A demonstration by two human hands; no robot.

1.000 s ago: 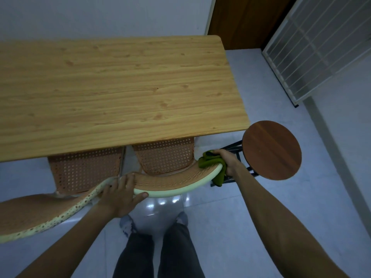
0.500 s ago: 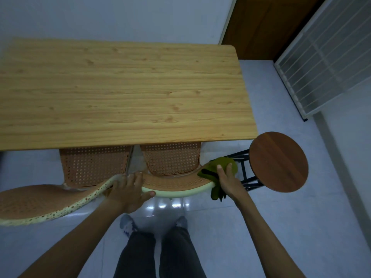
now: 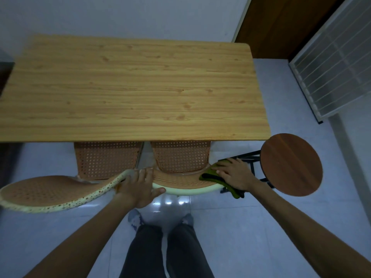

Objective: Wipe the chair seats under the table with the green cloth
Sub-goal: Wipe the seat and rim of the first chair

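Note:
Two woven orange chairs are tucked under the wooden table (image 3: 128, 87); the left seat (image 3: 106, 159) and right seat (image 3: 180, 157) show below its front edge. My left hand (image 3: 138, 187) grips the cream top rail of the right chair's backrest (image 3: 184, 182), at its left end. My right hand (image 3: 234, 173) lies flat on the green cloth (image 3: 212, 173), pressing it onto the right end of that backrest. Part of the cloth hangs down over the rail. The left chair's backrest (image 3: 46, 192) curves off toward the lower left.
A round dark-wood stool (image 3: 291, 163) on a black frame stands right of the chairs, close to my right hand. A brown door (image 3: 281, 25) and a white barred grille (image 3: 333, 63) are at the back right. My legs stand on the glossy tiled floor (image 3: 301, 227).
My right hand has shifted from gripping the cloth at the backrest's right end to lying flat on it on top of the rail. My left hand has kept its hold. The view has tilted.

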